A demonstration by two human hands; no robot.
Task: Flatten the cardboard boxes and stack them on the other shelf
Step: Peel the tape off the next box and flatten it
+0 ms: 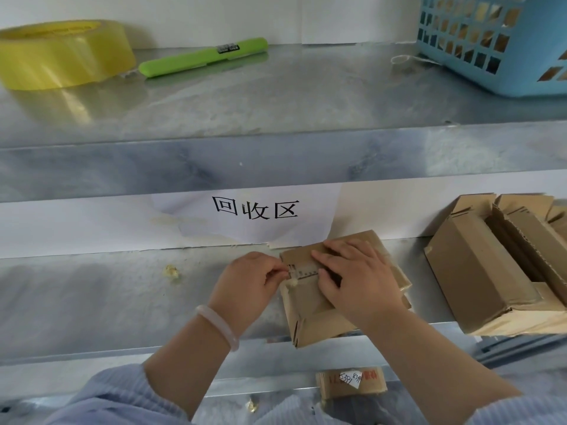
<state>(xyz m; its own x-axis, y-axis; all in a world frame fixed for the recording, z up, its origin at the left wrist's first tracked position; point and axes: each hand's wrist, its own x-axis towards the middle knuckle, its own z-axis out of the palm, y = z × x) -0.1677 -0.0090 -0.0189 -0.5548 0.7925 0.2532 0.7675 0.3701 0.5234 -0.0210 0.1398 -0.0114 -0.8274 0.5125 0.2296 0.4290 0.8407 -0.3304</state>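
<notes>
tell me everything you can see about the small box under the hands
The small cardboard box is plain brown corrugated board, folded up, not yet flattened. It lies askew on the metal shelf, its near corner reaching past the front edge. A clear tape strip with dark print crosses its top. The left hand pinches the strip's left end, and the right hand rests flat on the top.

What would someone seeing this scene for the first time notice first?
Low in the middle, the left hand pinches a strip of tape on a small cardboard box while the right hand presses on its top. Behind hangs a white sign with bold black characters. On the upper shelf sit a yellow tape roll, far left, and a blue basket, far right.
</notes>
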